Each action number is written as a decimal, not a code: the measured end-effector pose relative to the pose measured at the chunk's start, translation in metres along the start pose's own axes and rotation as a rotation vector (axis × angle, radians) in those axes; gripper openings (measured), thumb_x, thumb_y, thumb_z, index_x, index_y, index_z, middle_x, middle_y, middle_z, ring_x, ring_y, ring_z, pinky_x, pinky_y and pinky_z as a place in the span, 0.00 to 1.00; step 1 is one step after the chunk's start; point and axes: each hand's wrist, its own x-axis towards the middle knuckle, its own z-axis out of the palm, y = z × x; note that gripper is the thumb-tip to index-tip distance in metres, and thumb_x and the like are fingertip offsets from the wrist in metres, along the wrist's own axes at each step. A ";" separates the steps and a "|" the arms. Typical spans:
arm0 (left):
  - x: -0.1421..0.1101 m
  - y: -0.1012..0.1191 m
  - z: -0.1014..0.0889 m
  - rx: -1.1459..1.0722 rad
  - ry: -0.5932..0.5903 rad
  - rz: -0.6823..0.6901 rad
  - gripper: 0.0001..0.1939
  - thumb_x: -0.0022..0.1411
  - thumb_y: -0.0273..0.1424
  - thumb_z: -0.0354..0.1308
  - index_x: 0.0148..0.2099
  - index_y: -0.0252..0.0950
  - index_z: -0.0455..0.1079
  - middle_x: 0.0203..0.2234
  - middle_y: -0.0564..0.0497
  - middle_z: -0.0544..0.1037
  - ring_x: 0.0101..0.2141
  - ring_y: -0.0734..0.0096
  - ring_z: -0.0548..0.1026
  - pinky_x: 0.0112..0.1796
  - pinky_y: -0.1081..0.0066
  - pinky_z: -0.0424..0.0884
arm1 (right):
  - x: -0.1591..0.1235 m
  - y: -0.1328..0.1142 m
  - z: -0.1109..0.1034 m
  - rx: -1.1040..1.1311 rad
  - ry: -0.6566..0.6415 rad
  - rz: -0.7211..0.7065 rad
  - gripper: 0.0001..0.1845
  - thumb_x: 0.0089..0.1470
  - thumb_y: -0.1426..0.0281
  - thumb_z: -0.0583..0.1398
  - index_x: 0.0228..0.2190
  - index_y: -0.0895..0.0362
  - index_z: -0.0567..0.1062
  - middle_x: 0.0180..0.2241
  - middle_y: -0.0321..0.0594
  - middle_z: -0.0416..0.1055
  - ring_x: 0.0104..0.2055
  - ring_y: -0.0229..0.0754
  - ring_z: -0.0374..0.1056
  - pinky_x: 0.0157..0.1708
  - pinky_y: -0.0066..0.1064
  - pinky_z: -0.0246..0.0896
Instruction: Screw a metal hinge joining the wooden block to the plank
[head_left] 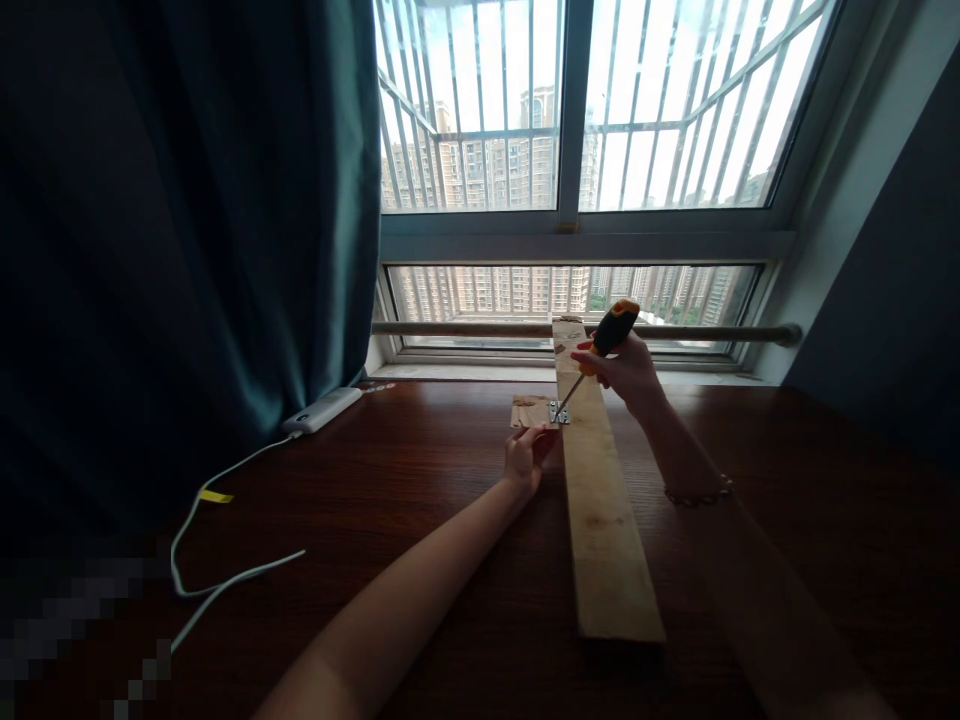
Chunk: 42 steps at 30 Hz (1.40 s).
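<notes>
My right hand (628,370) is closed around a screwdriver (616,326) with a black and orange handle. Its shaft slants down to the left, and the tip meets a small metal hinge (559,412). That hinge lies across the joint between a long wooden plank (604,510) and a small wooden block (527,408) on its left. At the near edge of the block, beside the hinge, my left hand (527,455) has its fingers bent together. Whether those fingers grip the block or a screw is too small to make out.
A dark wooden surface (420,480) lies under everything. On the left are a white power strip (324,408), a white cable (225,462) and a yellow tag (217,496). A blue curtain (330,200) hangs there. Behind the plank, a horizontal rail (465,329) crosses the barred window.
</notes>
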 end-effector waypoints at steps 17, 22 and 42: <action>0.000 0.000 0.000 0.011 0.019 -0.007 0.05 0.42 0.25 0.63 0.25 0.30 0.70 0.20 0.49 0.77 0.24 0.72 0.75 0.30 0.74 0.70 | -0.001 -0.001 0.001 -0.049 0.051 0.002 0.22 0.30 0.59 0.68 0.25 0.59 0.68 0.24 0.38 0.72 0.13 0.34 0.64 0.07 0.23 0.56; 0.000 0.000 0.000 0.017 0.006 -0.001 0.05 0.42 0.25 0.63 0.26 0.30 0.70 0.21 0.49 0.77 0.24 0.72 0.75 0.30 0.74 0.70 | -0.004 -0.015 -0.012 0.236 -0.202 0.138 0.23 0.30 0.65 0.69 0.30 0.59 0.69 0.31 0.42 0.74 0.23 0.40 0.71 0.23 0.32 0.71; -0.001 0.001 0.002 0.013 0.002 0.004 0.05 0.43 0.25 0.62 0.26 0.30 0.70 0.21 0.49 0.77 0.24 0.72 0.75 0.31 0.74 0.69 | -0.004 -0.015 -0.011 0.208 -0.220 0.059 0.26 0.32 0.63 0.68 0.35 0.57 0.66 0.31 0.41 0.74 0.24 0.43 0.72 0.22 0.32 0.70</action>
